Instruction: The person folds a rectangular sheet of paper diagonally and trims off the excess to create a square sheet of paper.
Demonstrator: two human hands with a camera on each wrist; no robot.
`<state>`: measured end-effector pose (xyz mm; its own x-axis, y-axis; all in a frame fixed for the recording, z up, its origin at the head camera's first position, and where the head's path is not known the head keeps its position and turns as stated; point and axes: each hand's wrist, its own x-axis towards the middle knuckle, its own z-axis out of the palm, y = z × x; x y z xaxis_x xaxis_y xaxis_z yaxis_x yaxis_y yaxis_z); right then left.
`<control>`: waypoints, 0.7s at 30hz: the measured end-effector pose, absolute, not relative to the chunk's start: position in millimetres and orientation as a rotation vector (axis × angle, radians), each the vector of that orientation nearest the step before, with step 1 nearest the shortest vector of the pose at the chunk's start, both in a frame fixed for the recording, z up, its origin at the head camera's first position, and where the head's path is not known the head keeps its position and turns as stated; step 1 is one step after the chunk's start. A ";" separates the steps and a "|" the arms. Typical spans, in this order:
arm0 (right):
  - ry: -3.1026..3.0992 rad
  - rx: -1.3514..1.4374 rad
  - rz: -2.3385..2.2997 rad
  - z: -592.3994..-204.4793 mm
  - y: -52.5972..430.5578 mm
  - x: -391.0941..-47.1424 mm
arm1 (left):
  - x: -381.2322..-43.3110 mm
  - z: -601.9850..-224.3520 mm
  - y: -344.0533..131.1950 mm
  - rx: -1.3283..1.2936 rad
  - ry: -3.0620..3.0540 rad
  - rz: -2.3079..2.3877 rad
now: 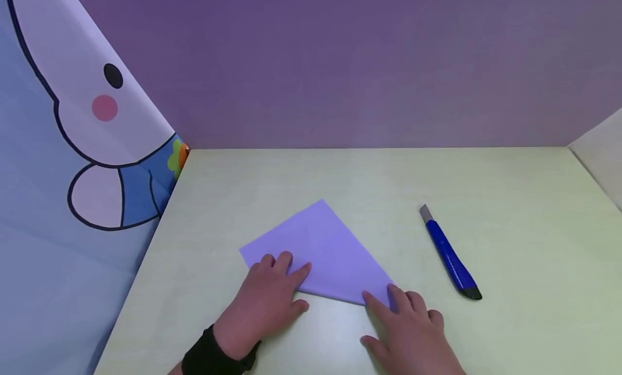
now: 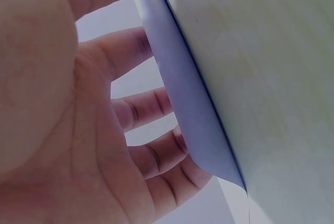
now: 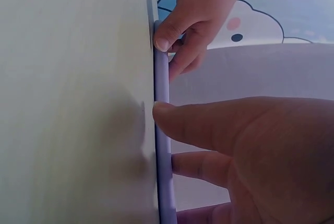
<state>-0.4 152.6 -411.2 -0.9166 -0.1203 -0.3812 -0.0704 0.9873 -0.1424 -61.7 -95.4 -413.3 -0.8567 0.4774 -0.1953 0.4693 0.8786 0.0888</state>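
Observation:
A purple sheet of paper (image 1: pixel 325 245), folded into a roughly triangular shape, lies on the table. The fingers of my left hand (image 1: pixel 267 296) are spread and rest on its near left part, with the thumb on the table side of the near edge. At the near right corner, my right hand (image 1: pixel 410 329) touches the paper with its fingertips, its thumb off the sheet. In the left wrist view, the near edge of the paper (image 2: pixel 182 88) bows up a little as a rounded fold. The right wrist view shows both hands along that folded edge (image 3: pixel 163 135).
To the right of the paper lies a blue craft knife (image 1: pixel 449 256) with a grey slanted tip and black end. The pale table (image 1: pixel 525 218) meets a purple wall (image 1: pixel 369 67) at the back. A blue cartoon-printed cloth (image 1: pixel 58 278) hangs on the left, and a white panel stands at right.

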 end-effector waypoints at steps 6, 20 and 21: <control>2.740 -0.130 -0.206 -420.3 149.3 4.9 | -57.5 -413.1 -97.6 0.739 2.843 0.041; 2.873 -0.418 -0.244 -419.6 148.0 7.2 | -55.0 -413.5 -95.4 0.770 2.923 -0.008; 2.864 -0.415 -0.244 -419.7 148.1 7.0 | -54.8 -413.3 -94.7 0.771 2.925 -0.007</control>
